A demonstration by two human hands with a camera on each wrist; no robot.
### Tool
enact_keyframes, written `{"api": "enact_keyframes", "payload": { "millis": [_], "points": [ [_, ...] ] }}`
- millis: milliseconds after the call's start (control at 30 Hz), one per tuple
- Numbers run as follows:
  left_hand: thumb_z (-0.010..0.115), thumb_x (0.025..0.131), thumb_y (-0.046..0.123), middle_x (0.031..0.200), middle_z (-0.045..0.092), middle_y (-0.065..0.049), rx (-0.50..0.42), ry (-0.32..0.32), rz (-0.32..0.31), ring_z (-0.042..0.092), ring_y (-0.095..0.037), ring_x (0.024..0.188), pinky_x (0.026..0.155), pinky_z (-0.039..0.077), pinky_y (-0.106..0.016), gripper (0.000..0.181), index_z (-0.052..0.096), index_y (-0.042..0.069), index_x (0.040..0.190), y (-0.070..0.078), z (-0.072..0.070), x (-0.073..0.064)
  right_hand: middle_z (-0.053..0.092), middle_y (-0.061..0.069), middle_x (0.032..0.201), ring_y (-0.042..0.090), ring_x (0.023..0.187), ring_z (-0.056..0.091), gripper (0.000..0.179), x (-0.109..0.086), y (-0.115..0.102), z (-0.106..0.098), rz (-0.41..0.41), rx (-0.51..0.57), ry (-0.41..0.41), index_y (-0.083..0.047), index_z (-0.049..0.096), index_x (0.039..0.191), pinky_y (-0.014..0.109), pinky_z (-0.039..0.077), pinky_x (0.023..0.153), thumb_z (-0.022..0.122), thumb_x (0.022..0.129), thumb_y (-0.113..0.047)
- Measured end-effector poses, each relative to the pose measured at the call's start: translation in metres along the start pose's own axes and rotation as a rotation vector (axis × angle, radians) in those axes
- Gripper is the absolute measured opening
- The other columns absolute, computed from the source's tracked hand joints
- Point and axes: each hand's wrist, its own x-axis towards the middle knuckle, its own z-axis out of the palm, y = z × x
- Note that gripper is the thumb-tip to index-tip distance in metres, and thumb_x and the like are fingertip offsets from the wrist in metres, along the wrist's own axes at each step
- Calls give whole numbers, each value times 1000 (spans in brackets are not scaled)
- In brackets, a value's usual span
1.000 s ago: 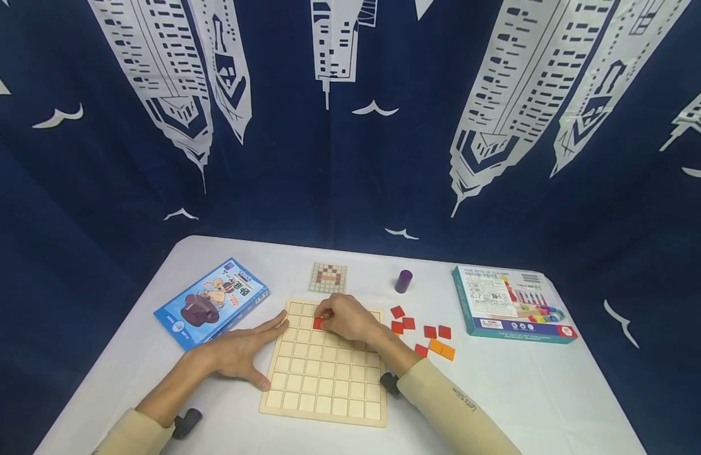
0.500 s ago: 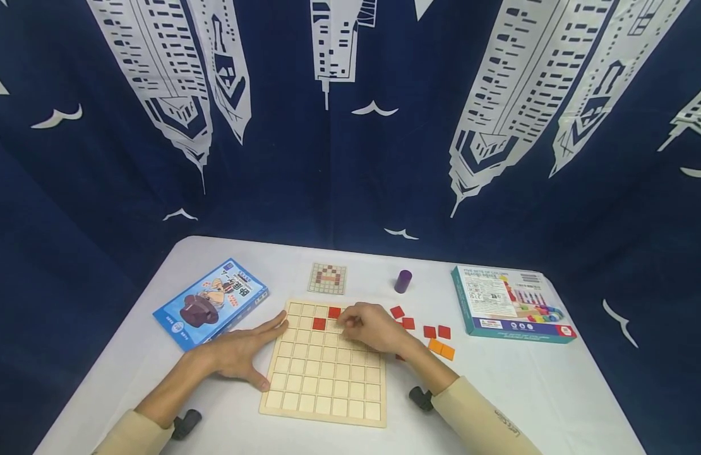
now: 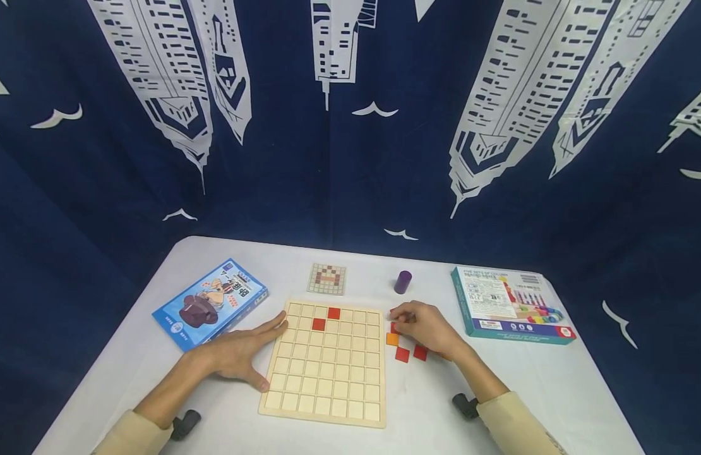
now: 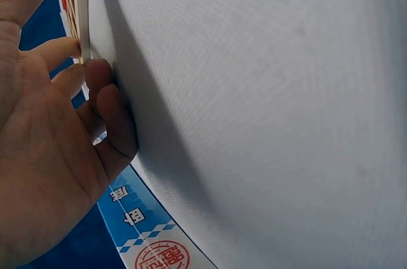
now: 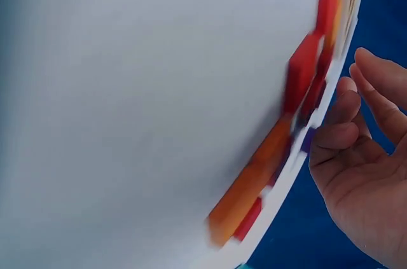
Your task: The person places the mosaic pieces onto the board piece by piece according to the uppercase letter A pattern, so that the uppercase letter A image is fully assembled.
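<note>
From the head camera, the left hand (image 3: 240,351) lies flat on the table (image 3: 527,385), palm down, fingers straight and a little spread, fingertips touching the left edge of the wooden grid board (image 3: 324,363). The right hand (image 3: 424,327) hovers over the loose tiles (image 3: 403,354) just right of the board, knuckles up, fingers curled downward; whether they pinch a tile cannot be told, because the hand covers part of the pile. One orange tile (image 3: 392,339) and two red ones lie in the open beside it. Two red tiles (image 3: 326,318) sit in the board's upper rows. A blue box (image 3: 211,303), a pattern card (image 3: 328,278), a purple cylinder (image 3: 403,281) and a teal box (image 3: 512,304) lie around.

At the left wrist, the palm of the left hand (image 4: 51,154) fills the left side, its fingers (image 4: 67,49) loosely extended against the board's edge (image 4: 82,8), most of which is cut off. A strip of the blue box (image 4: 146,231) shows below.

At the right wrist, the picture is blurred. The right hand (image 5: 362,167) shows relaxed, slightly bent fingers (image 5: 381,84) holding nothing visible, near red and orange tiles (image 5: 299,84) on the table.
</note>
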Motion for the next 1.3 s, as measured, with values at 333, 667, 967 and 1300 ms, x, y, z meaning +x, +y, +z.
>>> {"api": "enact_keyframes", "payload": {
  "millis": [333, 667, 967, 1300],
  "points": [
    [89, 59, 60, 170, 8, 1, 9, 3, 10, 26, -37, 150, 111, 37, -61, 126, 27, 18, 161, -1, 0, 0, 63, -2, 96, 19, 89, 56, 26, 2, 20, -9, 37, -40, 28, -17, 75, 112, 31, 51, 79, 77, 88, -11],
    [89, 60, 59, 170, 8, 0, 1, -2, 20, 27, -39, 150, 109, 39, -62, 125, 28, 16, 160, 2, -2, -1, 65, 3, 107, 20, 94, 58, 28, 1, 18, -11, 31, -119, 32, -14, 75, 115, 38, 55, 89, 78, 87, -10],
    [89, 60, 59, 170, 9, -1, 1, 0, 18, 28, -39, 149, 110, 38, -62, 125, 28, 16, 160, 2, -2, -1, 65, 2, 103, 19, 90, 57, 29, -1, 21, -11, 59, -145, 31, -16, 74, 115, 34, 55, 85, 78, 87, -10],
    [89, 60, 58, 170, 9, -1, -1, -1, 17, 28, -39, 149, 110, 38, -62, 124, 29, 15, 160, 3, -2, -3, 62, 1, 97, 18, 87, 56, 23, -3, 20, -10, 83, -136, 30, -16, 76, 109, 31, 55, 82, 79, 87, -12]
  ]
}}
